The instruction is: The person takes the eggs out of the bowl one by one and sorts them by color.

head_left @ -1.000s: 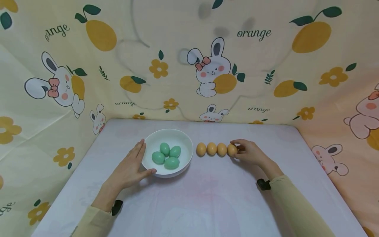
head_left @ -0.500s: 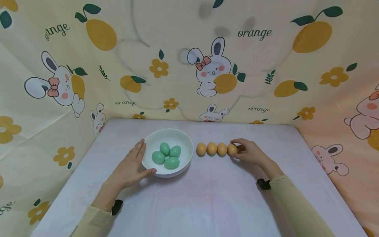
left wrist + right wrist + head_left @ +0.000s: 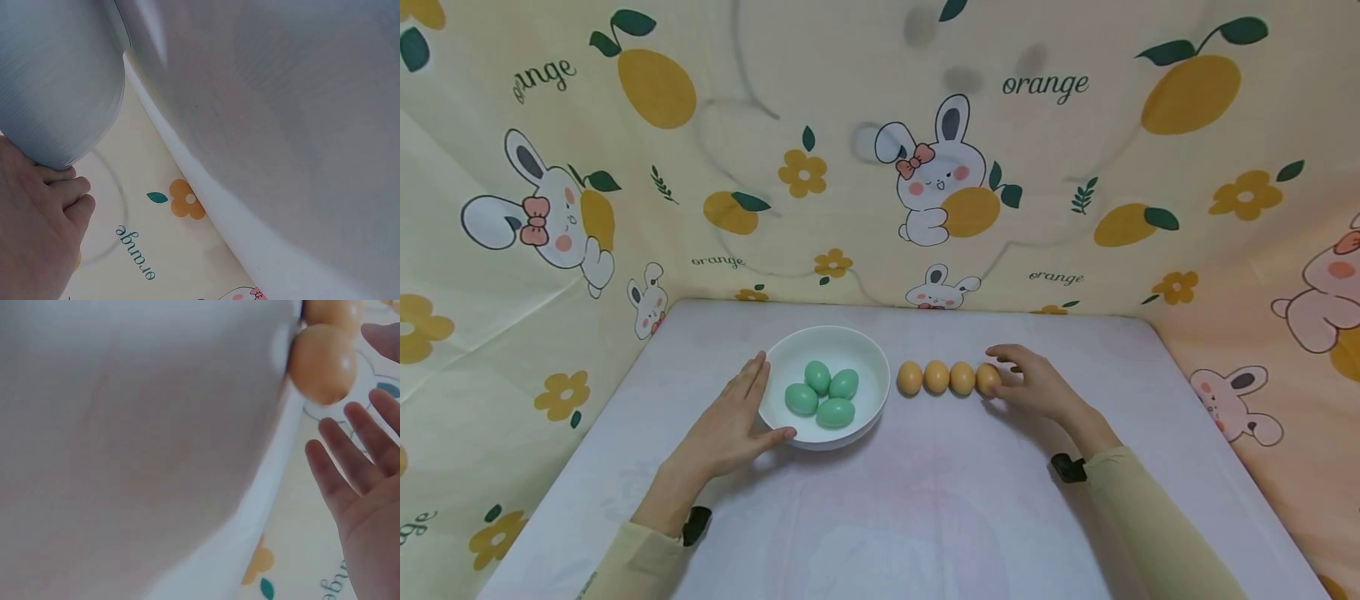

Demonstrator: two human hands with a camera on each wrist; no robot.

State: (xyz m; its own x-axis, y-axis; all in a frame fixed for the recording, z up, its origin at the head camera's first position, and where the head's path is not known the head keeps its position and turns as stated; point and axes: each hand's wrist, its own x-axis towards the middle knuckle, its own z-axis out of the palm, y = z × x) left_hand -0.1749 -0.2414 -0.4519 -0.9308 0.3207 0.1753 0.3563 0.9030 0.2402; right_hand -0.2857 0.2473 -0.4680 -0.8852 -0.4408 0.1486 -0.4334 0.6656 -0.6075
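A white bowl (image 3: 850, 346) holding several green eggs (image 3: 817, 377) stands left of the middle of the table. My left hand (image 3: 730, 425) rests on its left side, with fairly straight fingers along the outside and the thumb spread at the near rim. In the left wrist view, those fingertips touch the bowl's wall (image 3: 62, 81). Right of the bowl, several orange-brown eggs (image 3: 962, 378) stand in a straight row. My right hand (image 3: 1033, 383) is at the row's right end, its fingers spread apart beside the last egg (image 3: 324, 365), with nothing held in it.
The white tabletop (image 3: 887, 517) carries the bowl and the row, close together near its far half. A patterned cloth (image 3: 850, 83) with rabbits and oranges rises behind and along both sides. Each wrist wears a small black device (image 3: 1067, 467).
My right hand's fingers have opened and lifted slightly off the rightmost egg, which stays in place. The left hand and the bowl have not moved.
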